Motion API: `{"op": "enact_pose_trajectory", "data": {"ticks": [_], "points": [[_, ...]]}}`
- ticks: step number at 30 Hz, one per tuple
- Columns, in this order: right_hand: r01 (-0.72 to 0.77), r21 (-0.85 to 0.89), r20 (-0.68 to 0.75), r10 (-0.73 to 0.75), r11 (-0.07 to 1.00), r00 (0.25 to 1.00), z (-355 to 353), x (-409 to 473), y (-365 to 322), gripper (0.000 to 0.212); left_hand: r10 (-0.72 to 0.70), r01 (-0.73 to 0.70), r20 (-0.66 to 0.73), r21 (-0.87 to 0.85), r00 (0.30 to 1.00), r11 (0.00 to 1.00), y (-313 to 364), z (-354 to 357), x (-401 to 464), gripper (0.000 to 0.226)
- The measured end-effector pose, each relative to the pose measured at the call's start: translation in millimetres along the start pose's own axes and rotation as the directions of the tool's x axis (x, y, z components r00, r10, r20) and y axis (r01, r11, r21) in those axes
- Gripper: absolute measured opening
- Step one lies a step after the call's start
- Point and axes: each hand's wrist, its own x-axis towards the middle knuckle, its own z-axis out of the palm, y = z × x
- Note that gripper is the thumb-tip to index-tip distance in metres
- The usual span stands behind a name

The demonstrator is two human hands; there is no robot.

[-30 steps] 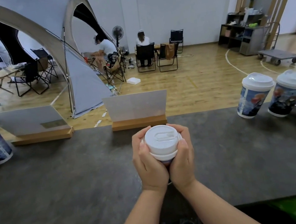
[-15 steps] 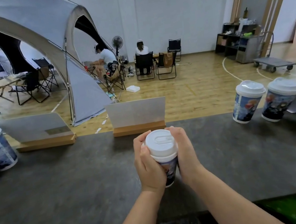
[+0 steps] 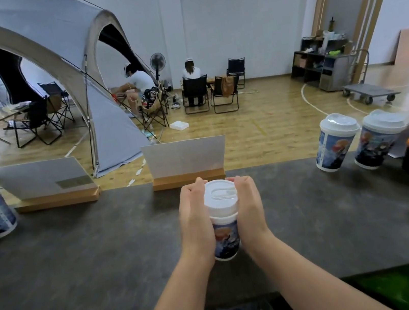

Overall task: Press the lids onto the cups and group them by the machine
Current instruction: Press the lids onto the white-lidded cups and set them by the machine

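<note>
Dark counter point(image 3: 82, 268), left hand point(image 3: 195, 220) and right hand point(image 3: 249, 206) fingers curled round lidded cup point(image 3: 225, 234), gripping both sides

Even, soft indoor light, faint shadows on the counter point(image 3: 80, 255), wide-angle bending at edges, right edge blurred

Head-worn wide view looks forward, down across the counter point(image 3: 108, 264).
</note>
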Motion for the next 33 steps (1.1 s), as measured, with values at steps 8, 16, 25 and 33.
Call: {"op": "enact_pose_trajectory", "data": {"ticks": [8,16,25,33], "points": [[0.039,-0.064,0.08,-0.034,0.997,0.996,-12,5,8,0.013,0.077,-0.066,-0.058,0.173,0.995,0.983,3,4,-3,0.026],[0.088,0.01,0.064,-0.089,0.996,0.994,-8,5,10,0.014,0.107,-0.1,-0.06,0.107,0.992,0.989,3,7,-4,0.022],[0.276,0.014,0.114,-0.275,0.961,0.955,-11,2,22,0.031,0.294,-0.269,-0.203,0.142,0.934,0.953,-17,8,-6,0.037],[0.249,-0.065,0.342,-0.212,0.966,0.915,-32,9,26,0.032,0.211,-0.199,-0.031,0.227,0.977,0.953,-18,-12,-5,0.028]]}}
